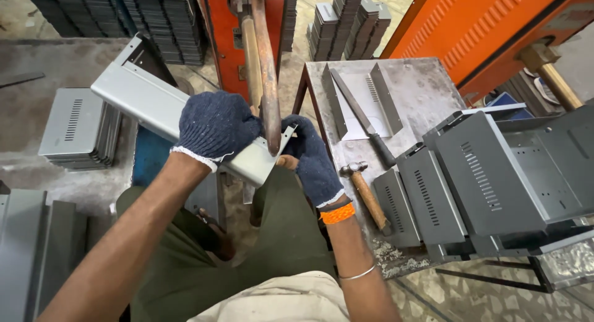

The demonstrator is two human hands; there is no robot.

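both gloved hands, left hand [215, 127] and right hand [311, 158], grip the grey sheet-metal housing [154, 102].

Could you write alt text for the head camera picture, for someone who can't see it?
Two hands in dark blue knit gloves, left hand and right hand, hold a long grey sheet-metal panel against a copper rod of an orange machine. A hammer lies on the metal table beside stacked grey metal boxes.
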